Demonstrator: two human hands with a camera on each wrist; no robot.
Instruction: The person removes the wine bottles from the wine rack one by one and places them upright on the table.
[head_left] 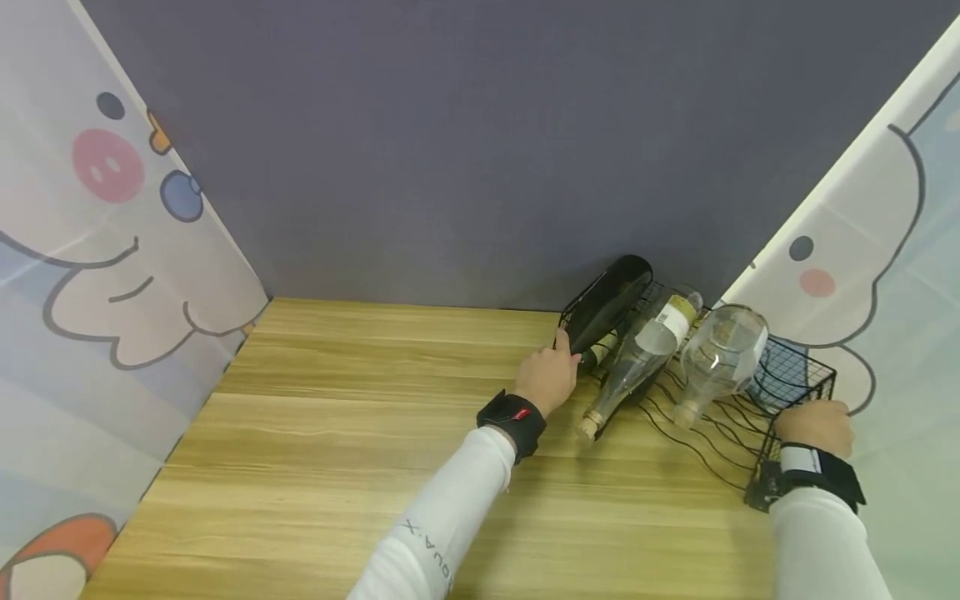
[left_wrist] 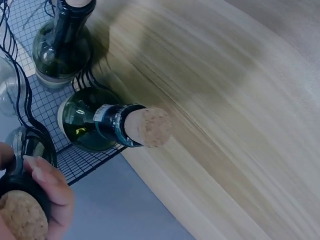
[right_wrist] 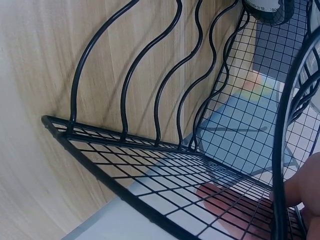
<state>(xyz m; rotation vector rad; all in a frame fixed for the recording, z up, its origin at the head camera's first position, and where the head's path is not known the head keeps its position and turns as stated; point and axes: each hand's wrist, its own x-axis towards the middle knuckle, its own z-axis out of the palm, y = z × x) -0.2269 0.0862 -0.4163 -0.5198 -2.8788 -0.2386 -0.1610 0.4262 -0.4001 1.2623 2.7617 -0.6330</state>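
Note:
A black wire wine rack point(head_left: 798, 375) with wavy rods holds several bottles on the right side of the table. My left hand point(head_left: 547, 379) grips the neck of a dark bottle point(head_left: 611, 300) at the rack's left end. In the left wrist view, the fingers point(left_wrist: 52, 185) curl round that neck, just below its cork point(left_wrist: 22, 215). A green corked bottle point(left_wrist: 92, 122) lies close by. My right hand point(head_left: 815, 427) holds the rack's right end; in the right wrist view its fingers point(right_wrist: 300, 187) wrap the curved black frame point(right_wrist: 281, 145).
A clear labelled bottle point(head_left: 637, 358) and a rounder clear bottle point(head_left: 720, 350) lie in the rack, corks toward me. The wooden tabletop point(head_left: 337, 417) extends left. A grey panel point(head_left: 450, 167) rises behind, and cartoon-printed sheets point(head_left: 97, 275) flank both sides.

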